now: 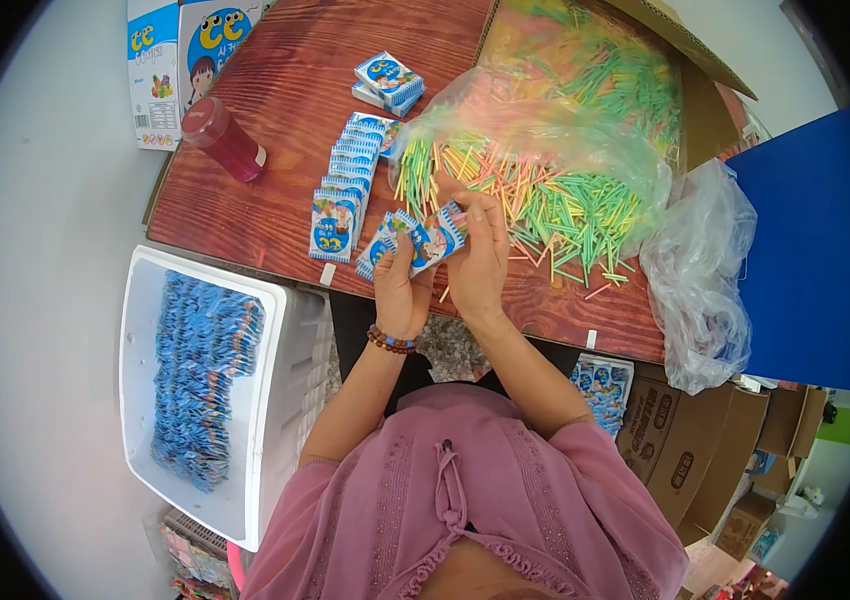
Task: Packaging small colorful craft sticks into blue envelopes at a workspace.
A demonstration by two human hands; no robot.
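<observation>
My left hand [402, 292] is closed around a few small blue-and-white packets [437, 238], held fanned out just over the table's near edge. At the upper right end of the front packet, the fingers of my right hand [483, 255] are pinched on pink candy sticks [458, 217] at the packet's mouth. How far the sticks reach inside is hidden. Beyond my hands spreads a heap of thin yellow, green and pink sticks [575, 210], spilling from a clear plastic bag [535, 125]. An overlapping row of similar packets [347, 185] lies left of my hands, with a small stack of packets [388, 80] farther back.
A pink-red bottle [225, 140] lies on the reddish wooden table [285, 60]. To the left, a white bin [280, 400] holds many blue packets. An open cardboard box [710, 120] surrounds the bag. Crumpled clear plastic [700, 270] hangs over the right edge beside a blue panel [805, 250].
</observation>
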